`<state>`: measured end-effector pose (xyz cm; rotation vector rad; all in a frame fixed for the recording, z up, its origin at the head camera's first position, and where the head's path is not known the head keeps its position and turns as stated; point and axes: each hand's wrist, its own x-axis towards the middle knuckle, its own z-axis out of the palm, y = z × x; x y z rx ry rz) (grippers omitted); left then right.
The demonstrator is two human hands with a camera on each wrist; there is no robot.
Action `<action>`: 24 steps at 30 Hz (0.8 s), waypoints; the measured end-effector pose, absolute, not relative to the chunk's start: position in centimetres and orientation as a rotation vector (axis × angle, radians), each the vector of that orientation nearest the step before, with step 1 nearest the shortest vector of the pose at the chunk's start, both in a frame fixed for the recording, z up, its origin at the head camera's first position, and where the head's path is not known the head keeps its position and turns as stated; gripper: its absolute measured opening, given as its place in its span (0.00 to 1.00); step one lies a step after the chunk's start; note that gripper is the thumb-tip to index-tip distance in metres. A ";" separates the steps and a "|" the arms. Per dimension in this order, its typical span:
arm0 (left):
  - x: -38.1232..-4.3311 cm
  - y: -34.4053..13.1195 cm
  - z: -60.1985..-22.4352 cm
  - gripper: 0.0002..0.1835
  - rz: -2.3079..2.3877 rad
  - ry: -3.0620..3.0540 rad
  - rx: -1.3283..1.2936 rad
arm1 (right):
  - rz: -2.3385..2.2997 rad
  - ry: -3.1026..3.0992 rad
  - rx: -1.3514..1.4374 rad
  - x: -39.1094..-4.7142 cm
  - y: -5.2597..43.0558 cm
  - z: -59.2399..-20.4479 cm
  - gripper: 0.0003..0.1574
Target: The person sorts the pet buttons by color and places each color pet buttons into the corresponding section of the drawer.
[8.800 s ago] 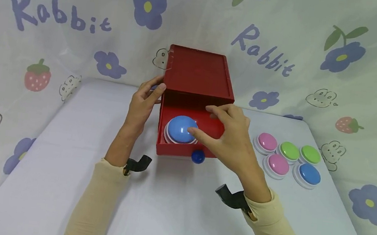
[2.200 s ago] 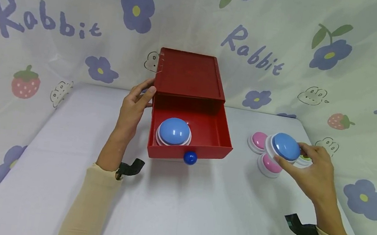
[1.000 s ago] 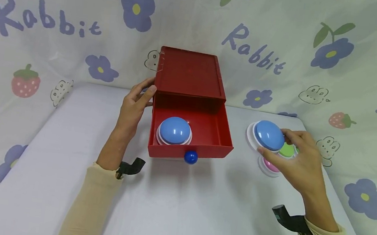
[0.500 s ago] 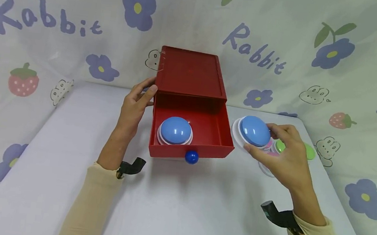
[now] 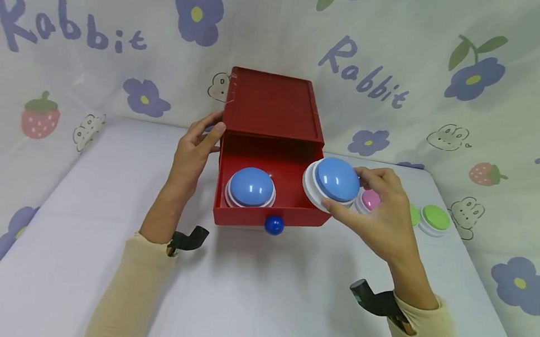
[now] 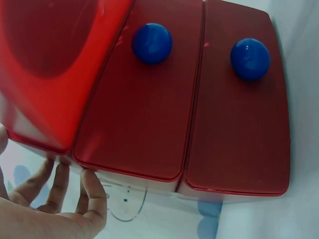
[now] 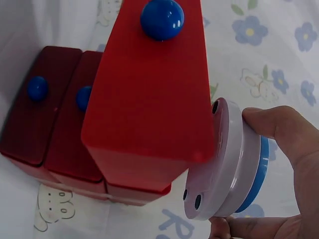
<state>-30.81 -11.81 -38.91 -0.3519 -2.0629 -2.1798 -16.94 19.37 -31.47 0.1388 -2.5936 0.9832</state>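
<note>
A blue dome button point(image 5: 335, 180) is gripped by its white rim in the right hand point(image 5: 382, 219) and held tilted at the right wall of the open red drawer point(image 5: 269, 216). The red cabinet point(image 5: 271, 105) is touched by the straight fingers of the left hand point(image 5: 194, 151).

Even, diffuse light is falling from above across the head view, keeping the scene bright. Soft shadows are lying on the worktop point(image 5: 243, 300) under both forearms and in front of the red drawer box point(image 5: 272, 107). Small white highlights are showing on the blue dome button in the drawer point(image 5: 250, 186) and on the blue knob point(image 5: 273, 225). Straight lines are bowing slightly toward the head view's edges. In the left wrist view, the near drawer front point(image 6: 45, 64) is blurring and glaring. The right wrist view is staying mostly sharp, with the fingers point(image 7: 279, 127) softening at the frame edge.
</note>
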 end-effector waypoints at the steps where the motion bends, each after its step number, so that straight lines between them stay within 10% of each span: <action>1: -30.8 -11.8 -38.9 0.30 -2.183 -2.061 -0.354 | 0.984 -2.591 0.149 -17.1 19.1 -31.5 0.44; 24: -31.1 -12.0 -39.0 0.30 -2.189 -2.053 -0.366 | 1.008 -2.367 0.242 -16.9 16.4 -33.9 0.32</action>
